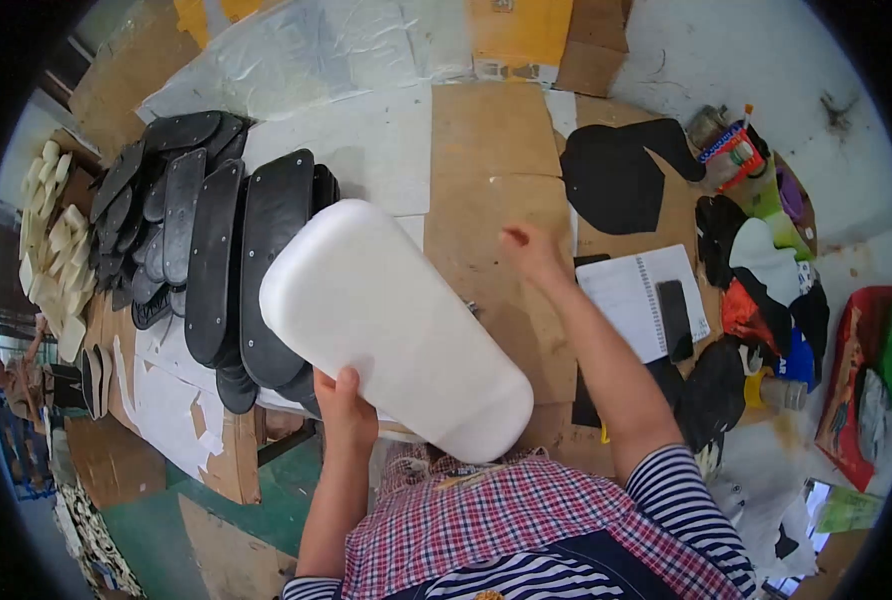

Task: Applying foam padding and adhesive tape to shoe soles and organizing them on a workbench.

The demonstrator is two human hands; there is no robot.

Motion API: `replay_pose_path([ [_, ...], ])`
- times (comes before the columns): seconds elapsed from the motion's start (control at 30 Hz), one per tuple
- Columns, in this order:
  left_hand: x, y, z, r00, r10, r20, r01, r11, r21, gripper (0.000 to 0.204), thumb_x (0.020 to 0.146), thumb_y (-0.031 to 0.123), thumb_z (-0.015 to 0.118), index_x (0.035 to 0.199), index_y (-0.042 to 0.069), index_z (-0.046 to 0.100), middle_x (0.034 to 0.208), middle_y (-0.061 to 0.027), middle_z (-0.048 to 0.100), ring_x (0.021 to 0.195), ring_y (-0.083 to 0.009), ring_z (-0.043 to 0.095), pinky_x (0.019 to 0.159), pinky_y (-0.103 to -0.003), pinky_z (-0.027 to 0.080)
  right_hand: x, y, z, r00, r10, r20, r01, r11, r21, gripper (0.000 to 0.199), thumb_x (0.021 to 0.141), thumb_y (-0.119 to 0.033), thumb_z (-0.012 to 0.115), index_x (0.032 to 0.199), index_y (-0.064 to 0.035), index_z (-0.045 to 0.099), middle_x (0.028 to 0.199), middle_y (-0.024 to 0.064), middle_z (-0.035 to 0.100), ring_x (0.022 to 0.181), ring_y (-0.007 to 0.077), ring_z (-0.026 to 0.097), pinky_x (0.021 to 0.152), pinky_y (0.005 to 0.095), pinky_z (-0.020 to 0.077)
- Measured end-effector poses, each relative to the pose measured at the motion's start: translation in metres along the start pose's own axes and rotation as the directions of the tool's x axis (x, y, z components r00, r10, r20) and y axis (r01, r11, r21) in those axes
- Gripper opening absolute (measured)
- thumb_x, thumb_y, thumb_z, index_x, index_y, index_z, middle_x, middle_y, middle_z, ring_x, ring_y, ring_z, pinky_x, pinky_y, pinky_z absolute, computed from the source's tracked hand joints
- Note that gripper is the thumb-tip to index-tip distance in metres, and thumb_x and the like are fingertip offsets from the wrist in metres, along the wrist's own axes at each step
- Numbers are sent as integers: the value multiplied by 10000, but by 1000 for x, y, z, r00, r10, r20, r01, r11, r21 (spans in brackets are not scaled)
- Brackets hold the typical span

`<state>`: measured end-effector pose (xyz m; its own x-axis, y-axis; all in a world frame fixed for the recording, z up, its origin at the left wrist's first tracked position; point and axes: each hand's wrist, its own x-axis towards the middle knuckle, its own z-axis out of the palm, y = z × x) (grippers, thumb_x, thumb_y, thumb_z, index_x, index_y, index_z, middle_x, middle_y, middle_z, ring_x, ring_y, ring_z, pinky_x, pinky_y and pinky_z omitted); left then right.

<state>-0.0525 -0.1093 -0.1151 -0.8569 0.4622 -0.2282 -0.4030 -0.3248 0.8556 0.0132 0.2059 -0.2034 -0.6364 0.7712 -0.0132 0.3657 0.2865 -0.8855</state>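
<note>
A long white pad, smooth with rounded corners and wider at its upper left end, slants across the space before me. My left hand grips its lower left edge, thumb lying on the upper face. Its underside is hidden. To the right of the pad, my right hand is closed over the cardboard-covered tabletop, fingers curled together. Whatever it may hold is too small or hidden to make out. A few tiny metal bits show beside the pad's right edge.
Black studded panels stand stacked left of the pad, with cream-coloured pieces beyond. At right lie a black flat cutout, a spiral notebook, a dark phone and a clutter of scraps with jars.
</note>
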Motion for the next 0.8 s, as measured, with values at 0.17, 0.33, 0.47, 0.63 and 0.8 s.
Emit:
replay_pose_path([
  [0.17,0,-7,-1,999,-42,-10,42,999,33,818,669,383,790,1267,12,371,1187,-99,517,1076,-233,532,893,-379,453,109,36,1,983,-177,-53,153,940,-305,211,793,-146,585,967,-54,658,886,163,656,827,327,629,740,389,501],
  [0.33,5,-10,-9,991,-111,-76,111,994,0,862,653,398,795,1278,5,351,1179,-112,514,1061,-253,547,882,-387,471,148,46,26,979,-173,106,203,867,-455,204,805,-131,559,966,-48,652,992,194,615,947,356,585,828,405,472],
  [0.47,6,-10,-12,982,-134,-134,138,990,16,894,656,414,787,1307,12,325,1204,-120,498,1095,-278,530,895,-417,475,162,53,28,962,-164,218,268,712,-648,177,808,-123,547,913,-23,647,1015,204,580,985,362,555,837,420,460],
  [0.63,7,-13,-10,984,-130,-120,126,991,-37,881,658,382,791,1301,-2,327,1205,-131,492,1092,-273,524,899,-406,462,163,60,27,919,-328,217,392,712,-583,121,758,-103,606,831,-26,664,885,145,585,906,326,544,825,408,431],
  [0.8,8,-14,-11,982,-133,-135,122,989,-89,858,665,336,796,1289,-22,329,1189,-130,495,1075,-259,527,894,-387,458,167,50,21,852,-402,335,521,588,-619,83,735,-74,586,759,-10,633,832,158,579,851,335,560,753,429,453],
])
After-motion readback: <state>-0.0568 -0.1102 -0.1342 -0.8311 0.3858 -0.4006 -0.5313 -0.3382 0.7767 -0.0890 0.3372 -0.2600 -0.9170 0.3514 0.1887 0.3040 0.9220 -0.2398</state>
